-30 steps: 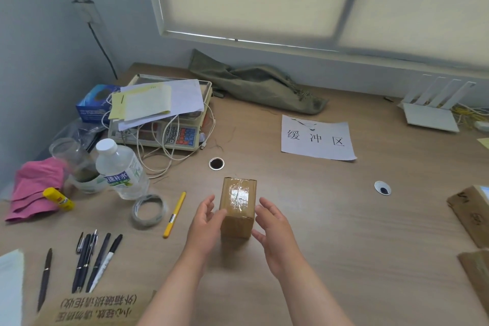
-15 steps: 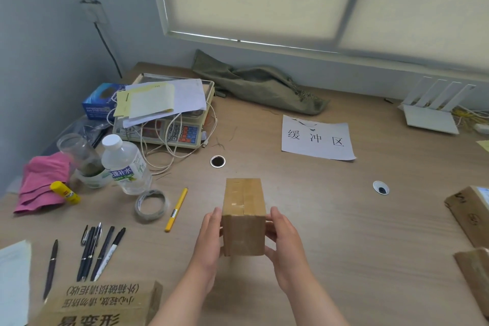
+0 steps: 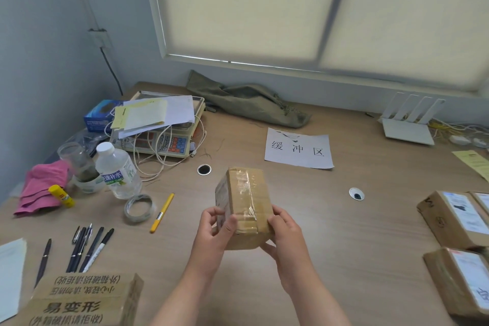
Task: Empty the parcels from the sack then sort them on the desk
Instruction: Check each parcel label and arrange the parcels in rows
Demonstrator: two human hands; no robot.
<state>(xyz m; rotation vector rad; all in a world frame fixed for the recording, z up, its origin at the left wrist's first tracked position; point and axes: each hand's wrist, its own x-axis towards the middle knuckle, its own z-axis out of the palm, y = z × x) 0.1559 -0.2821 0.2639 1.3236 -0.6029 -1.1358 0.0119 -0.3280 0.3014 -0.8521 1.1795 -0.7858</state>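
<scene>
I hold a small taped cardboard parcel (image 3: 244, 204) above the middle of the desk (image 3: 344, 233), tilted so its taped face shows. My left hand (image 3: 215, 233) grips its left side and my right hand (image 3: 284, 233) grips its right side. The olive-green sack (image 3: 246, 100) lies slack and flat at the back of the desk under the window. Two labelled parcels (image 3: 455, 217) (image 3: 460, 280) lie at the right edge. A printed carton (image 3: 82, 299) sits at the near left.
A white paper sign (image 3: 299, 151) lies behind the parcel. At the left are a scale under papers (image 3: 164, 124), a water bottle (image 3: 116, 169), a tape roll (image 3: 139, 208), a yellow pen (image 3: 162, 212), several dark pens (image 3: 87, 249) and a pink cloth (image 3: 42, 185). A router (image 3: 408, 122) stands back right.
Both hands closed on the parcel, lifted it off the desk and turned it, so a different taped face now points up.
</scene>
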